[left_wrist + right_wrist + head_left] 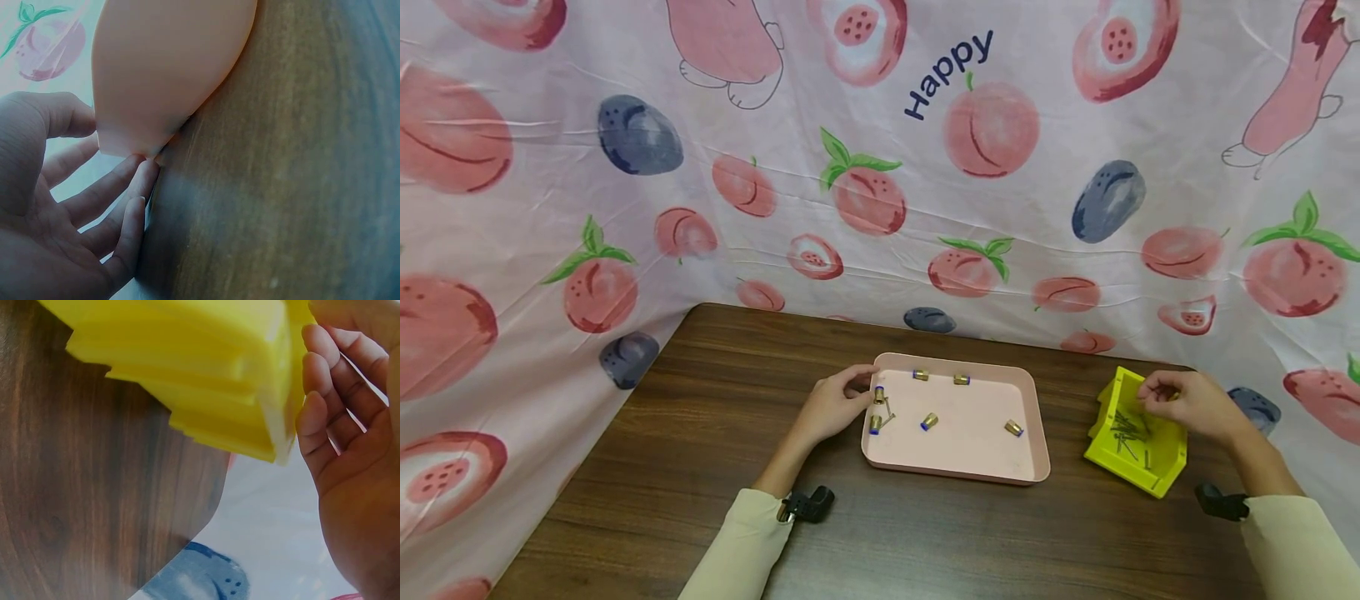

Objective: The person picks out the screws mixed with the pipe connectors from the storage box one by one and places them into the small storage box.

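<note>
A pink tray (951, 471) lies on the table with several brass fittings with blue ends, such as one fitting (929, 422), and thin screws (888, 413) near its left wall. My left hand (838, 404) grips the tray's far left corner; in the left wrist view thumb and fingers bend round its edge. To the right stands a yellow bin (1138, 479) holding several dark screws (1126, 429). Over its right side is my right hand (1187, 402), fingers curled and thumb close to the index finger. Whether anything sits between those fingertips is hidden; the right wrist view shows them beside the bin's rim.
Beneath everything is a dark wooden table (715, 467). A fruit-print cloth (880, 275) hangs behind and to the left of it, close to its back edge. Each wrist wears a black camera, such as the left camera (811, 504).
</note>
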Motion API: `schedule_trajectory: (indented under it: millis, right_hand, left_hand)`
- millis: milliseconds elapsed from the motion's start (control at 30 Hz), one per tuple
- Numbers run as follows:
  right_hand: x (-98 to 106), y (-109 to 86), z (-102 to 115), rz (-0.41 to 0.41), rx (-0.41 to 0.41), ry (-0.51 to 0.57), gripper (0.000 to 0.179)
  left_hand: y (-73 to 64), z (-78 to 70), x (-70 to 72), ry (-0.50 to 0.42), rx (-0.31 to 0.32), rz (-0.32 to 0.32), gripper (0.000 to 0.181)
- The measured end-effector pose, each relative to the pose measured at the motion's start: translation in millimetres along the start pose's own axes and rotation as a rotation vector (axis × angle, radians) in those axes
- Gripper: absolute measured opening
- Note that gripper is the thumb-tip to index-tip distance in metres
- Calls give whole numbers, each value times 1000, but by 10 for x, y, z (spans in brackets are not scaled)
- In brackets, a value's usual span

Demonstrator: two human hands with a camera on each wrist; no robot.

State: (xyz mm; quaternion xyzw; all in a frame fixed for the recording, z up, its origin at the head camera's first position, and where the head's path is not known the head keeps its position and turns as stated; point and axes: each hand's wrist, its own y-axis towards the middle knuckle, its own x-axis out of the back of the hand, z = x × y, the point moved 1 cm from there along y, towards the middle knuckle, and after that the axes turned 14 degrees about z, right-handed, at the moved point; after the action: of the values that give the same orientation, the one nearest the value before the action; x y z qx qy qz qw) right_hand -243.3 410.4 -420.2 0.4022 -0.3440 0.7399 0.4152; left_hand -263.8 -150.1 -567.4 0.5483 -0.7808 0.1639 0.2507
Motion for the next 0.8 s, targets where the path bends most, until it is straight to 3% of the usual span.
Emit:
schedule_trajectory:
  millis: [233,500,800]
  right_hand:
    - [32,56,113,-74,72,-38,4]
    - [53,132,363,-63,79,-42,4]
    - [-44,324,516,-99,196,-5,7]
  left_hand:
    - [-10,-15,2,6,-3,-12,43]
    - [2,-11,-9,-5,-6,-6,42]
    - [6,0,-9,-6,3,-6,42]
